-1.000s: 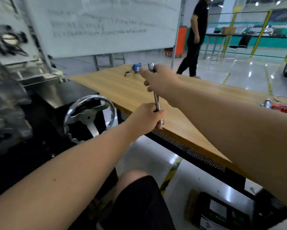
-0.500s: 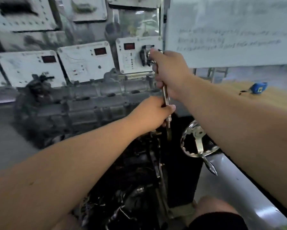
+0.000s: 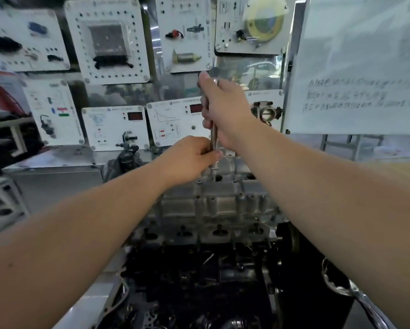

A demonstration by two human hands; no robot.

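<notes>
Both hands — left hand (image 3: pixel 189 160), right hand (image 3: pixel 223 108) — grip the wrench (image 3: pixel 214 141).

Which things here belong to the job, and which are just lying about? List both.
In the job: long chrome wrench, gripped by left hand and right hand; engine under its tip.
Lying about: whiteboard, wall display panels, throttle body, handwheel.

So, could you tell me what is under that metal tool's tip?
The tool ends over a dark bore in the engine head. Inside the bore is shadow only; the left hand covers the metal beside it.
</notes>
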